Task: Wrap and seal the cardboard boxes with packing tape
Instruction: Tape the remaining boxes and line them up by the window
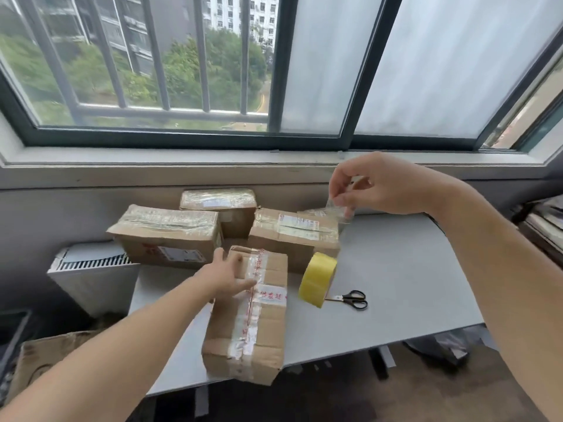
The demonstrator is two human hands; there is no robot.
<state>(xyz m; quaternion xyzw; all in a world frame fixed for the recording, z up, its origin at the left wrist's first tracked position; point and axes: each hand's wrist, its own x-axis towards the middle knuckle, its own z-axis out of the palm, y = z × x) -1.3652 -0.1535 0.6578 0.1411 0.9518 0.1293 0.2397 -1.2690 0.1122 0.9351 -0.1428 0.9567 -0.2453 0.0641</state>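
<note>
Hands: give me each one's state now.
Left hand: open, flat on the nearest brown cardboard box.
Right hand: pinching a clear tape strip.

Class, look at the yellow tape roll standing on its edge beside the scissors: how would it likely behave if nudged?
The yellow tape roll stands on its round edge, so a nudge along the table would probably set it rolling. A sideways push would likely tip it flat. It looks thick and full, so probably fairly heavy for its size.
</note>
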